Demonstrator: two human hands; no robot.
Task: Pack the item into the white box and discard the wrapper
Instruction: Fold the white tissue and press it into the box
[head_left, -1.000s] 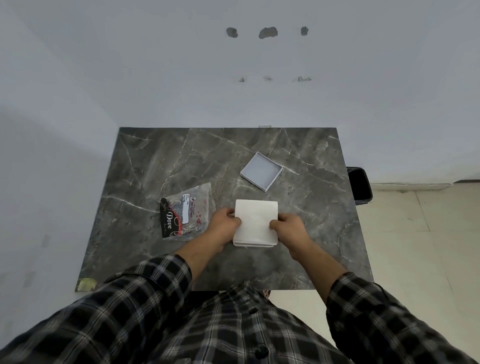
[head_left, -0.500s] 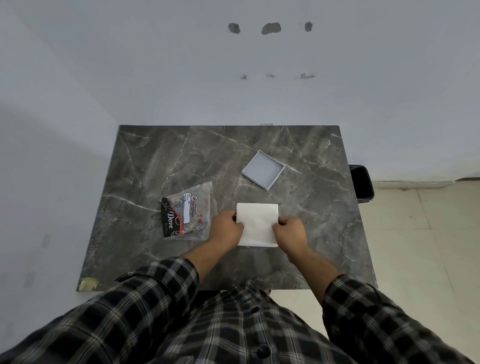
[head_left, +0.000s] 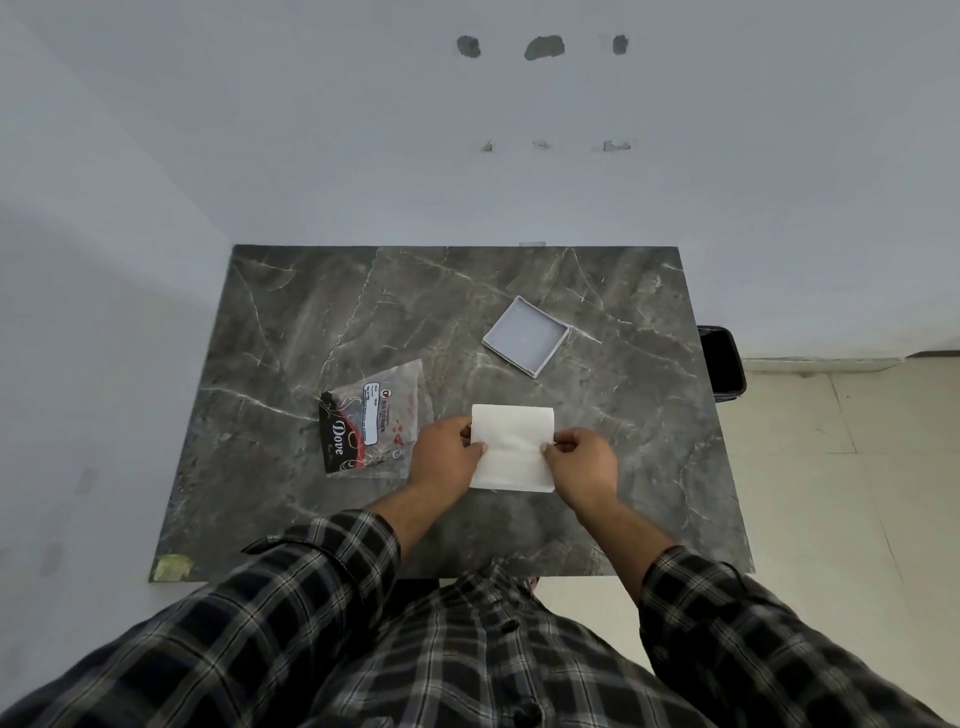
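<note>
Both hands are pinching the white tissue (head_left: 511, 447): my left hand (head_left: 447, 457) its left edge, my right hand (head_left: 584, 462) its right. It's lying between the wrapper (head_left: 374, 423) and the white box (head_left: 524, 335).

A dark grey marble worktop (head_left: 363, 312) with pale veins fills the middle of the frame and stands against a plain bluish-white wall (head_left: 311, 156). At the top centre the wall has three dark patches (head_left: 543, 48), and three smaller marks are below them. At the right, a floor (head_left: 831, 493) of light beige tiles is seen. A black bin (head_left: 722, 364) stands there, just beside the right edge of the worktop. The light is soft and even.
</note>
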